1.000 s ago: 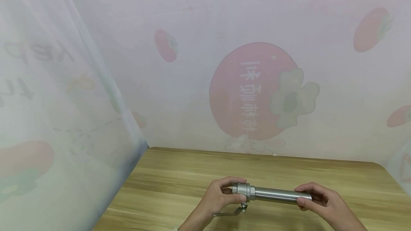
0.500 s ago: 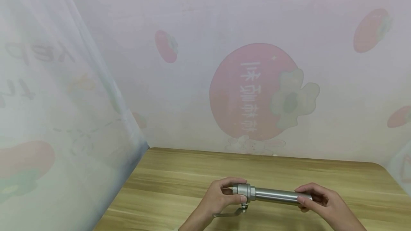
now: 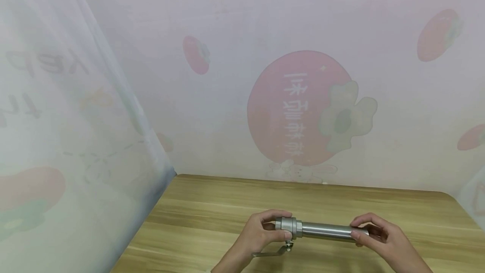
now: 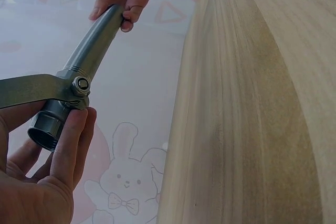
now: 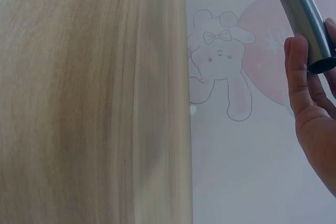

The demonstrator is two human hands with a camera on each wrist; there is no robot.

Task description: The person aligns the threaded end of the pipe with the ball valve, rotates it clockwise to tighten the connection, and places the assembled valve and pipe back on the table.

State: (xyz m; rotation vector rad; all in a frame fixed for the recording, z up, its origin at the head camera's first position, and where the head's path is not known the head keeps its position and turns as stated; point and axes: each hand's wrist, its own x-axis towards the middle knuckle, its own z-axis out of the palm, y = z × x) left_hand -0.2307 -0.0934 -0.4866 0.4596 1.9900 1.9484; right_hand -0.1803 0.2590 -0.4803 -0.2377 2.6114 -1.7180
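Note:
A metal ball valve (image 3: 289,226) is joined end to end with a smooth steel pipe (image 3: 326,230), and both are held level above the table. My left hand (image 3: 260,231) grips the valve body between thumb and fingers. Its lever handle (image 4: 31,92) points left in the head view, beneath that hand. In the left wrist view the valve's open threaded end (image 4: 45,131) faces the palm. My right hand (image 3: 382,237) pinches the pipe's far end, thumb in front and fingers behind. The right wrist view shows the pipe's hollow end (image 5: 321,65) between the fingers.
A wood-grain table (image 3: 204,205) with rounded far corners lies under the hands. Pale printed fabric (image 3: 227,117) hangs behind it, and another fabric panel (image 3: 94,205) closes off the left side.
The right hand's fingers have shifted slightly on the pipe's end, the index finger lifting a little. My left hand and the valve stay almost where they were.

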